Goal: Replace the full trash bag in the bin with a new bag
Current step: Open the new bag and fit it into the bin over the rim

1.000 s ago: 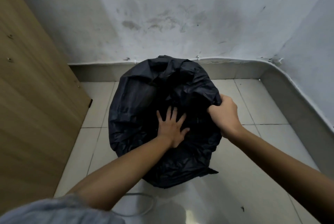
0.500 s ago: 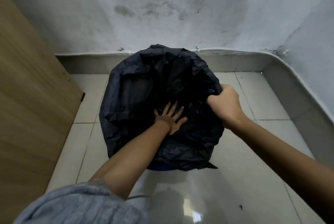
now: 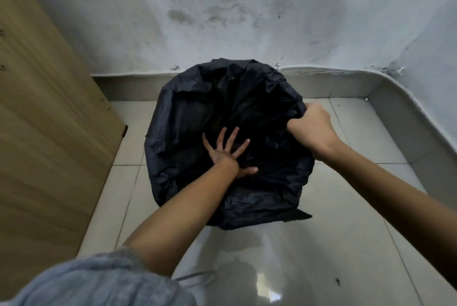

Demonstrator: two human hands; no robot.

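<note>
Looking down from my head camera, I see the black trash bag (image 3: 188, 117) draped over the bin, which stands on the tiled floor (image 3: 333, 219) close to the back wall (image 3: 247, 9). Its plastic is crumpled and matte, with deep folds running toward a dark hollow in the middle. The skirt hangs over the rim all around and hides the bin itself, so I cannot tell its colour or shape. One flap of plastic juts out flat near the floor on the near right side.

A wooden panel (image 3: 49, 132) stands to the left, its lower corner just beside the bag. The wall is pale and stained, with a raised skirting (image 3: 346, 75) curving around the right corner. The pale tiles are glossy enough to throw back a reflection in front of the bag, and a small dark speck lies on the tiles at lower right. A grey sleeve (image 3: 99, 281) is pushed up my left forearm, which crosses over the near rim and covers part of the bag's front.

My left hand (image 3: 228, 155) reaches down inside the opening, fingers spread wide and flat, palm pressed against the plastic without gripping anything. My right hand (image 3: 311, 130) is clenched into a tight fist on the right edge, bunching the bag's rim plastic inside it.
</note>
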